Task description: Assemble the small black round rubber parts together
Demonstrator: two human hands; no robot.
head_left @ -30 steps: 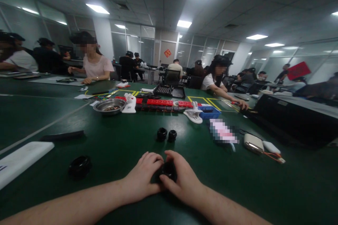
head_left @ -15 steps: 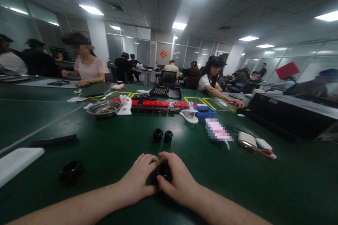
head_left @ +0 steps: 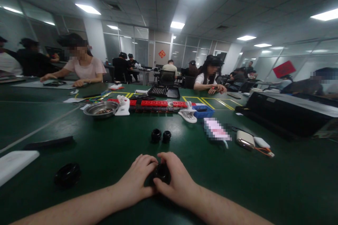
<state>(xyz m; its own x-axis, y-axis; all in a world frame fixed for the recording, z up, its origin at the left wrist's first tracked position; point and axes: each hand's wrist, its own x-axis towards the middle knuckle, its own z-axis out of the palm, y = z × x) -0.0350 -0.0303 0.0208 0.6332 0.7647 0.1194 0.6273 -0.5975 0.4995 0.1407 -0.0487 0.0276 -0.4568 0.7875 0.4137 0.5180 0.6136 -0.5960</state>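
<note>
Between my two hands, low over the green table, is a black ring-shaped cable gland (head_left: 161, 173), its round opening facing up towards me. My right hand (head_left: 176, 175) curls round its right side, thumb in front and fingers behind. From the other side my left hand (head_left: 141, 175) closes on it with bent fingers; part of its grip is hidden. Two smaller black cable glands, a left one (head_left: 156, 135) and a right one (head_left: 166, 136), stand side by side just beyond my hands. A larger black gland (head_left: 67, 174) lies to the left of my left forearm.
Farther back are a steel bowl (head_left: 101, 109) of small parts, a red strip assembly (head_left: 153, 103), a white clamp (head_left: 188, 113) and a blue tray (head_left: 203, 111). At right lie a power bank (head_left: 245, 140) and a black case (head_left: 287, 112). Co-workers sit across the table.
The gland has turned slightly between my hands, and its opening shows more. The co-worker at right has drawn an arm back; the one at left has reached outward. The view has shifted slightly.
</note>
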